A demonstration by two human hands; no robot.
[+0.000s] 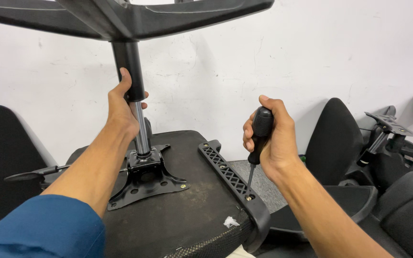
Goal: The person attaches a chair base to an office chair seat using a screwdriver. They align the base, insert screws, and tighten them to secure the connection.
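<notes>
- White wall, scuffed, is filling the background; other dark chair parts are lying stacked well apart at far right, and a black padded backrest is standing at far left.
- Upturned chair seat, black, underside up, is serving as the work surface and is taking up the lower middle of the view; its near edge is running into the bottom of the frame.
- Star-shaped chair base, black plastic, is hanging overhead across the top edge, leaving open room beneath its arms.
- Gas-lift column, long axis near upright and tilting slightly, is rising from the metal mounting plate on the seat to the base above.
- Armrest bracket, black and ribbed, long axis running diagonally from upper left to lower right along the seat's right edge, is lying just beside the right hand and well apart from the left.
- Left hand is wrapping closed around the column where the black sleeve meets the chrome rod.
- Right hand is gripping closed on the screwdriver, held near upright, handle up.
- Screwdriver tip is touching a screw at the bracket's near end; open floor is lying just beyond that edge.
</notes>
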